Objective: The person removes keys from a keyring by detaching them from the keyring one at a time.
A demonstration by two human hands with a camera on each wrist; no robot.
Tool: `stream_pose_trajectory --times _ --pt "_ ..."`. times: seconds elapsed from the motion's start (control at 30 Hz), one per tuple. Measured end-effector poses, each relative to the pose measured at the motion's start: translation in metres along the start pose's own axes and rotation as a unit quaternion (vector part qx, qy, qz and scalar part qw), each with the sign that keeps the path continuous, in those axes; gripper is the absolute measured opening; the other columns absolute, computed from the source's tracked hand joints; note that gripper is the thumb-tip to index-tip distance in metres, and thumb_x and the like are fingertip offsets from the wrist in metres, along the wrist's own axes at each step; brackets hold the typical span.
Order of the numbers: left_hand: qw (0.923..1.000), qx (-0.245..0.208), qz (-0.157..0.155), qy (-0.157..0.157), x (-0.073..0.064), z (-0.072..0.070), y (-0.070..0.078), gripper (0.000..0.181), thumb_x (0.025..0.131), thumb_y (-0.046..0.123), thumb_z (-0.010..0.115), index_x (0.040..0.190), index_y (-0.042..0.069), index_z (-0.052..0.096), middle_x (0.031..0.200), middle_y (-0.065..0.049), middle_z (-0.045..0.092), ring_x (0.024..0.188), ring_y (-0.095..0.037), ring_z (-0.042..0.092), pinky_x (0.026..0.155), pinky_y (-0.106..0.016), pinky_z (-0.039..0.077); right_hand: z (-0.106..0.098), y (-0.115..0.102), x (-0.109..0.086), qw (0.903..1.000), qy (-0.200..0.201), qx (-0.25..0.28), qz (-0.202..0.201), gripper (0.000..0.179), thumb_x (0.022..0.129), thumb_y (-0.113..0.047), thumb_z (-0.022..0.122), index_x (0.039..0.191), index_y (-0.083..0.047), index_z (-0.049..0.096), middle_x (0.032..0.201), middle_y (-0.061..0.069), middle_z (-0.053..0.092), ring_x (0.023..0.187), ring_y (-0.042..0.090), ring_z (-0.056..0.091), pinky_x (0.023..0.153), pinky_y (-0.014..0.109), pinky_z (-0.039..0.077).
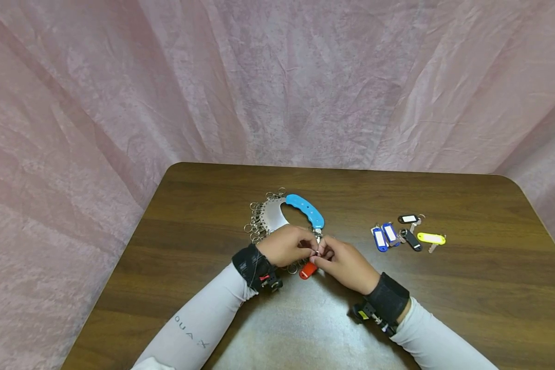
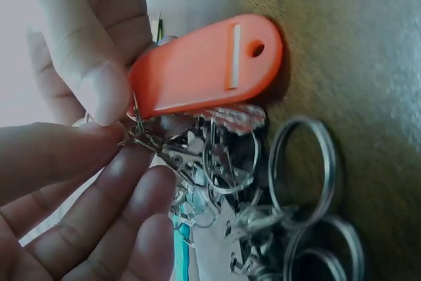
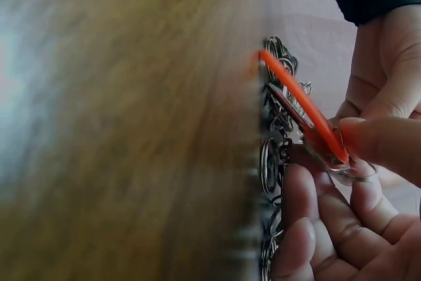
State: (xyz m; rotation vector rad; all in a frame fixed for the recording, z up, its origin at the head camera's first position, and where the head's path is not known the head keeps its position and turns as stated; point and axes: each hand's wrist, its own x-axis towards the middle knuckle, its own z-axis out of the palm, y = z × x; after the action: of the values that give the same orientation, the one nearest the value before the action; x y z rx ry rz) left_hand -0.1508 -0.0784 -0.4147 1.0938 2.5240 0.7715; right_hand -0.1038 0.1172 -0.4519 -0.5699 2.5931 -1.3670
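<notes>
At the front of the curved metal key holder (image 1: 273,213), my left hand (image 1: 287,245) and right hand (image 1: 347,264) meet fingertip to fingertip. Between them is the split ring of a red key tag (image 1: 308,270); a toothed key (image 2: 237,118) hangs beside the tag. My right thumb and fingers pinch the ring at the tag's end. Finger and thumb of my left hand pinch at a small metal snap hook (image 2: 154,143) by that ring. The holder has a blue handle (image 1: 306,209) and several loose rings (image 2: 302,169) along its edge. Fingers hide part of the join.
To the right on the wooden table (image 1: 481,288) lie keys with blue tags (image 1: 380,239), black tags (image 1: 408,219) and a yellow tag (image 1: 431,238). A pink curtain (image 1: 305,87) hangs behind the table's far edge.
</notes>
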Motion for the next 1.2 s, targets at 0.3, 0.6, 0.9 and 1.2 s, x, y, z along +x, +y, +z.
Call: stream_pose_trajectory --times 0.3,0.6,0.9,1.2 --pt "0.9999 -0.006 0.0 0.01 -0.001 -0.002 0.0 0.009 0.09 0.007 0.068 0.089 0.014 0.071 0.087 0.003 0.07 0.08 -0.006 0.058 0.077 -0.021 0.048 -0.001 0.002 0.0 0.9967 -0.009 0.076 0.026 0.016 0.091 -0.007 0.069 0.099 -0.007 0.056 0.09 0.006 0.067 0.079 0.007 0.06 0.071 0.02 0.051" --pt "0.9993 -0.013 -0.034 0.006 0.0 -0.002 -0.002 0.005 0.091 0.011 0.068 0.092 0.016 0.07 0.089 0.004 0.072 0.085 -0.006 0.063 0.081 -0.022 0.051 -0.008 0.009 0.0 0.9862 -0.031 0.16 0.029 0.023 0.09 0.005 0.061 0.113 0.006 0.055 0.098 0.022 0.064 0.084 0.014 0.066 0.069 0.025 0.057" --pt "0.9995 -0.022 -0.021 0.01 0.0 -0.002 -0.002 0.003 0.091 0.011 0.067 0.091 0.014 0.069 0.091 0.002 0.07 0.087 -0.009 0.065 0.083 -0.023 0.052 -0.016 0.01 -0.002 0.9987 -0.006 0.037 0.036 0.013 0.092 -0.01 0.069 0.103 -0.01 0.062 0.098 0.003 0.071 0.09 0.012 0.065 0.079 0.024 0.052" --pt "0.9997 -0.015 -0.015 0.015 0.0 -0.002 -0.004 0.004 0.09 0.012 0.068 0.092 0.01 0.069 0.091 0.002 0.07 0.086 -0.009 0.064 0.082 -0.022 0.051 -0.019 0.012 -0.001 0.9965 -0.028 0.078 0.015 0.015 0.09 -0.006 0.069 0.093 -0.008 0.055 0.086 0.002 0.065 0.077 0.006 0.06 0.068 0.021 0.05"
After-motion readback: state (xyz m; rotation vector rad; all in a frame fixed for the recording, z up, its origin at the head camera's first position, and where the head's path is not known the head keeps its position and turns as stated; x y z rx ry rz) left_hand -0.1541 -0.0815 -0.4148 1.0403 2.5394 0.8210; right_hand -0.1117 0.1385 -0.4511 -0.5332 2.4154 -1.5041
